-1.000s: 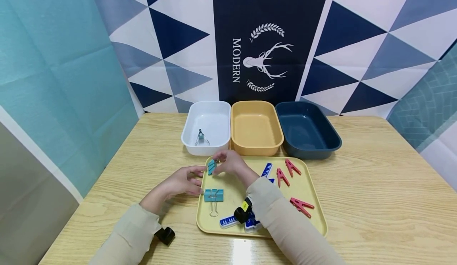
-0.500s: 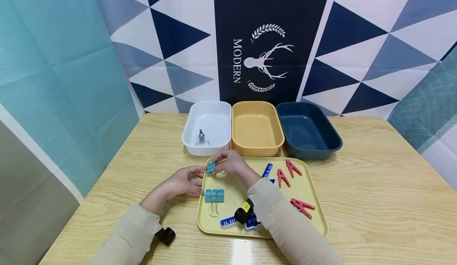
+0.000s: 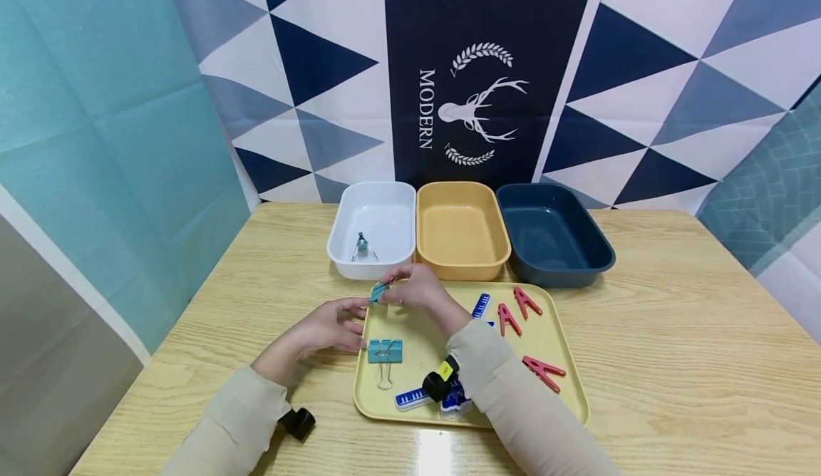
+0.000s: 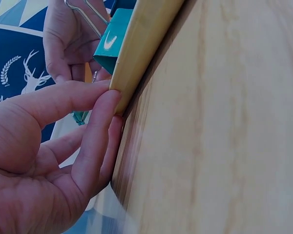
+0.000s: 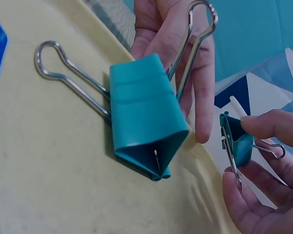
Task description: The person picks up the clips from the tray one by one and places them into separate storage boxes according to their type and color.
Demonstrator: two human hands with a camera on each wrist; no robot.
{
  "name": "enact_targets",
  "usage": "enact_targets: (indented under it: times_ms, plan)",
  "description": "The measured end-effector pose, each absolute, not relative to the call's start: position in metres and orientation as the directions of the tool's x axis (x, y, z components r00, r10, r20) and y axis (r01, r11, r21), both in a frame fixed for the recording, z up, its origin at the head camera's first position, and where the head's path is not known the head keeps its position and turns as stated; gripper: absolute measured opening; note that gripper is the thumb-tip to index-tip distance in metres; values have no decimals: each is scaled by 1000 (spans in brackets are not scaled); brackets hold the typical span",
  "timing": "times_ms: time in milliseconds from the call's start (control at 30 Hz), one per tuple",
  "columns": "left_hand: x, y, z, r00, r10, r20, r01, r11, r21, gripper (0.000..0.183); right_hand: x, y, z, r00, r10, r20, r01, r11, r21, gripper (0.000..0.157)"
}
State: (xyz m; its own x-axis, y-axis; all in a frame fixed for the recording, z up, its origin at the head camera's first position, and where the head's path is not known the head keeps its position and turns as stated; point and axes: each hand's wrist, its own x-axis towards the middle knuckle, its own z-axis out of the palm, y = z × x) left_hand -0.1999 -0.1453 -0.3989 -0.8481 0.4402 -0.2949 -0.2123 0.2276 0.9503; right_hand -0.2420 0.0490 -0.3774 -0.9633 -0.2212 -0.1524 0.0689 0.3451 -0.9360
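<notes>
My right hand (image 3: 415,288) pinches a teal binder clip (image 5: 243,147) between thumb and fingers at the far left corner of the yellow tray (image 3: 410,416). One of the clip's wire handles stands out beside my fingers in the right wrist view. My left hand (image 3: 328,326) lies at the tray's left edge, its fingertips touching the rim, thumb and fingers spread apart along it. A larger teal binder clip (image 3: 385,351) rests on the tray near the left hand, its wire handles folded out. Part of the pinched clip is hidden by the right hand.
On the tray lie several red clothespin-like clips (image 3: 542,371) and blue-and-white clips (image 3: 410,398), some behind the right arm. Beyond it stand a white bin (image 3: 370,270) holding a teal binder clip (image 3: 363,244), a yellow bin (image 3: 463,272) and a dark blue bin (image 3: 564,277).
My right hand has turned the binder clip and shifted it slightly up, toward the tray's far left corner. My left hand has stayed in place at the rim.
</notes>
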Motion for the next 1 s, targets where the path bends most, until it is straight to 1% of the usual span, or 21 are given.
enact_targets:
  times_ms: [333, 567, 733, 900, 1000]
  plan:
    - [-200, -146, -399, -844, 455, -285, -198, 230, 953, 74, -241, 50, -371, -967, -218, -134, 80, 236, -968, 27]
    - [-200, -146, -399, -843, 458, -283, -194, 232, 953, 75, -242, 51, -371, -964, -230, -137, 90, 203, -975, 27]
    - [-200, -145, -398, -845, 456, -279, -195, 222, 955, 75, -242, 51, -368, -967, -231, -110, 64, 199, -978, 25]
    - [-199, -145, -398, -845, 462, -271, -188, 218, 958, 74, -245, 51, -365, -966, -250, -70, 27, 169, -985, 26]
    - [-199, -145, -398, -845, 458, -275, -190, 224, 956, 74, -246, 49, -363, -971, -234, -43, 8, 147, -989, 25]
